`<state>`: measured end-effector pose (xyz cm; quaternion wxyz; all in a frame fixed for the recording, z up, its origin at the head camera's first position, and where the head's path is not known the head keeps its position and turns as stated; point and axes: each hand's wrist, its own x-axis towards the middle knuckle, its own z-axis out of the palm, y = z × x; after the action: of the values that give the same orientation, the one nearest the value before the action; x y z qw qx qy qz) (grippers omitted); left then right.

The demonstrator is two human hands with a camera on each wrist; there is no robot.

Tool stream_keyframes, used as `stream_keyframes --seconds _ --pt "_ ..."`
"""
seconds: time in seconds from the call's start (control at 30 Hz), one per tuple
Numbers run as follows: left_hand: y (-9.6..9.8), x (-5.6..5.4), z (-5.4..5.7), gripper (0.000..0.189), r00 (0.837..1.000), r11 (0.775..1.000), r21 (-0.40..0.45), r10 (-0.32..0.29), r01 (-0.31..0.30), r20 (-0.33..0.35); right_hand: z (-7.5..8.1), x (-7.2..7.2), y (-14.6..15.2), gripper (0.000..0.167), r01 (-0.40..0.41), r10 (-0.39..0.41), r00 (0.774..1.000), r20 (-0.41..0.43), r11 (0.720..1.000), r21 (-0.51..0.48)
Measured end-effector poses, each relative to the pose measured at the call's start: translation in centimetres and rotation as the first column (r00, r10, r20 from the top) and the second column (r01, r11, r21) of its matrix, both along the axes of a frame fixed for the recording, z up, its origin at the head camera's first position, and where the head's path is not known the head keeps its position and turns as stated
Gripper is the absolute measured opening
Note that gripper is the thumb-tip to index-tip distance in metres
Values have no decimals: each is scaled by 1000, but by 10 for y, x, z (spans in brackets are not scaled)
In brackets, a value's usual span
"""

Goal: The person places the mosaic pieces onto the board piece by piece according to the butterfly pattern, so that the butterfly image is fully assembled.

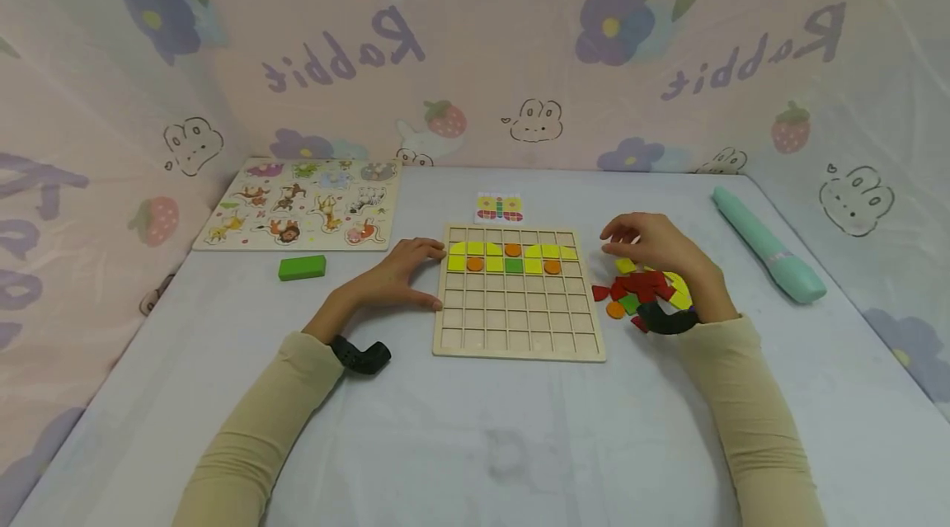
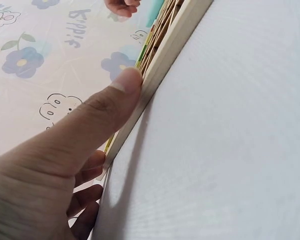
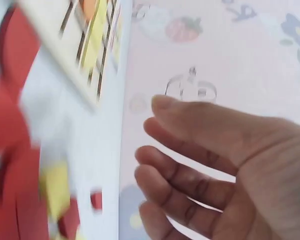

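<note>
A wooden grid board (image 1: 519, 312) lies flat on the table, its upper cells filled with yellow, orange and green pieces. At the board's left edge rests my left hand (image 1: 397, 274), thumb and fingers apart and touching the rim. The left wrist view shows the thumb (image 2: 107, 107) against the side of the board. My right hand (image 1: 656, 245) hovers just right of the board's upper right corner. In the right wrist view its fingers (image 3: 182, 172) are loosely bent with nothing between them. Below it lies a pile of loose red pieces (image 1: 641, 286) mixed with yellow, green and orange ones.
A small pattern card (image 1: 499, 208) lies behind the board. An animal puzzle board (image 1: 304, 205) sits at the back left, with a green block (image 1: 302, 267) in front of it. A mint-coloured tapered object (image 1: 768, 247) lies at the right. Printed cloth walls enclose the table.
</note>
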<state>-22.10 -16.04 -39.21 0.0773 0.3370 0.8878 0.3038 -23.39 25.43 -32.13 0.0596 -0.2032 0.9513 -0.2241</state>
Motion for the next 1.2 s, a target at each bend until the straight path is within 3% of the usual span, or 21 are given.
stream_keyframes --seconds 0.23,0.5,0.9,1.2 --pt "1 0 1 80 1000 1000 -2 8 -8 15 -3 9 43 23 113 -116 993 29 989 101" --pt "1 -1 0 79 1000 1000 -4 5 -5 12 -18 15 75 23 162 -171 984 53 978 133" --pt "1 1 0 78 1000 1000 7 8 -9 19 -23 16 79 30 195 -210 973 96 970 144" --pt "1 -1 -1 79 1000 1000 -5 7 -7 3 -18 16 74 35 212 -215 976 25 973 95"
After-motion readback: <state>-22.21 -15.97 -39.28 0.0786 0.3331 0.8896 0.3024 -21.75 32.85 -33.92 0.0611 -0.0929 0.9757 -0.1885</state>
